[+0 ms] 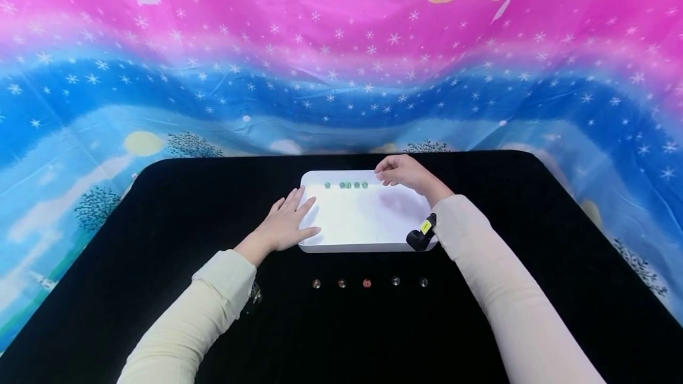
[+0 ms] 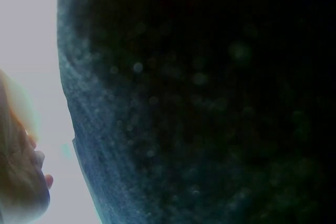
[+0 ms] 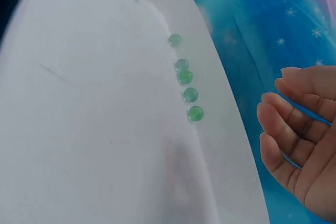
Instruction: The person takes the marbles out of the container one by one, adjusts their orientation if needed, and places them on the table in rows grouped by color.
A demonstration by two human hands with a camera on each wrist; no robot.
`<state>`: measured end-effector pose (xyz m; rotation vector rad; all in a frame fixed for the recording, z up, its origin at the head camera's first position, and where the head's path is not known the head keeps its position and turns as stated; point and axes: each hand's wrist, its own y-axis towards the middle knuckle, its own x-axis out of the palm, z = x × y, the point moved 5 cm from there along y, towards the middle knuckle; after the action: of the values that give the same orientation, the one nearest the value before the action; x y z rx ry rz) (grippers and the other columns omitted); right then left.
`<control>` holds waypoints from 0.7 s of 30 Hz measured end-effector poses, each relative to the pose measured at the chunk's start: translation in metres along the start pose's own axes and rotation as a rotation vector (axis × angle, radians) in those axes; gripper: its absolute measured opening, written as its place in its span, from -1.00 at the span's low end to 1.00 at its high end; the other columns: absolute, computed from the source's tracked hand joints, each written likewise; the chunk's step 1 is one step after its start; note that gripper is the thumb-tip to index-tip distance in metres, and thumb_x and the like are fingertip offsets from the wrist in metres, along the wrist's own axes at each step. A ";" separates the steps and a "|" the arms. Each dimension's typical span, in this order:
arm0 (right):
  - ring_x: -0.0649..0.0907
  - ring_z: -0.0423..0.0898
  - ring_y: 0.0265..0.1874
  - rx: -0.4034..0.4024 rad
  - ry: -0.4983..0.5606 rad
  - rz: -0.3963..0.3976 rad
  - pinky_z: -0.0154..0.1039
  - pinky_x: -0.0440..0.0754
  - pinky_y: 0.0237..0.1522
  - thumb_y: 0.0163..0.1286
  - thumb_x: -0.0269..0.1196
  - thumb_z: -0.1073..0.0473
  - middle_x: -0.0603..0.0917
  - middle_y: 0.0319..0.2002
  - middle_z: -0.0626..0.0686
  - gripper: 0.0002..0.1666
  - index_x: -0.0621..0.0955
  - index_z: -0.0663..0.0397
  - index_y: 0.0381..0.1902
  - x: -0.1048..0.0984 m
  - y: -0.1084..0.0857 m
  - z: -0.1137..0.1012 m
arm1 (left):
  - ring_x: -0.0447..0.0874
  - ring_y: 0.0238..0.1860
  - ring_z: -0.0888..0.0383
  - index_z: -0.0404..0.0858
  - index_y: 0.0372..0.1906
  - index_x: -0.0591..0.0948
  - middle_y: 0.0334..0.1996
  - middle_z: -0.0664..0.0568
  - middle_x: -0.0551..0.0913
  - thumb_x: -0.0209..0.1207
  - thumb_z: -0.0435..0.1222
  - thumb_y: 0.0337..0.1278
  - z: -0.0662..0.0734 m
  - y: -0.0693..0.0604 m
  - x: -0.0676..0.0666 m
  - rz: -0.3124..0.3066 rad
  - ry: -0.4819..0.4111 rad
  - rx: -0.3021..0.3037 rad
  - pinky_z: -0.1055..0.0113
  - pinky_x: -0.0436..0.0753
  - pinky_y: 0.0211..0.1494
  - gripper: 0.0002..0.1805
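A white rectangular tray (image 1: 368, 248) lies on the black table. Several green glass marbles (image 1: 357, 185) sit in a row along its back wall; in the right wrist view they are clear green balls (image 3: 195, 113) where floor meets wall. My left hand (image 1: 285, 224) rests with spread fingers at the tray's left rim; only part of that hand (image 2: 21, 182) shows in the left wrist view. Above the back right of the tray hovers my right hand (image 1: 408, 175). In the right wrist view, this hand (image 3: 299, 140) has loosely bent fingers and nothing between them.
In front of the tray, a spaced row of small marbles lies on the black tabletop (image 1: 341, 336): one reddish marble (image 1: 366, 282) in the middle, with clear-looking marbles (image 1: 395, 281) on both sides. A pink and blue patterned cloth (image 1: 341, 46) hangs behind the table.
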<state>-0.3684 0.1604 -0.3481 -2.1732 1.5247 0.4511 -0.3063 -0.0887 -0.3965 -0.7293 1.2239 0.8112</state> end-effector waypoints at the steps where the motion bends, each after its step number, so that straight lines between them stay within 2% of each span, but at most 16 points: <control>1: 0.53 0.03 -0.24 0.002 -0.006 0.000 -0.04 0.41 -0.09 0.22 0.12 0.21 0.52 -0.20 0.17 -0.65 0.46 0.32 -0.08 0.000 0.001 0.001 | -0.37 0.30 0.00 -0.11 0.33 -0.02 0.32 -0.13 -0.29 -0.21 0.21 0.08 0.000 0.000 0.000 -0.001 -0.002 0.001 0.00 -0.17 0.22 -0.21; 11: 0.54 0.06 -0.21 0.025 -0.052 0.025 -0.06 0.43 -0.11 0.23 0.09 0.24 0.53 -0.16 0.19 -0.66 0.46 0.30 -0.06 0.002 0.012 0.004 | -0.35 0.30 -0.01 -0.11 0.33 -0.01 0.32 -0.13 -0.27 -0.21 0.22 0.06 0.000 0.002 0.000 0.002 0.014 0.001 0.00 -0.15 0.22 -0.21; 21: 0.54 0.06 -0.21 0.064 -0.041 0.033 -0.09 0.45 -0.14 0.22 0.10 0.26 0.52 -0.19 0.17 -0.68 0.47 0.30 -0.08 0.004 0.021 0.014 | -0.39 0.30 0.02 -0.10 0.33 -0.02 0.32 -0.12 -0.29 -0.21 0.22 0.06 -0.002 0.002 0.002 -0.003 0.013 -0.003 0.01 -0.15 0.22 -0.21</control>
<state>-0.3865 0.1583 -0.3658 -2.0805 1.5341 0.4494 -0.3086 -0.0886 -0.3988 -0.7393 1.2333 0.8072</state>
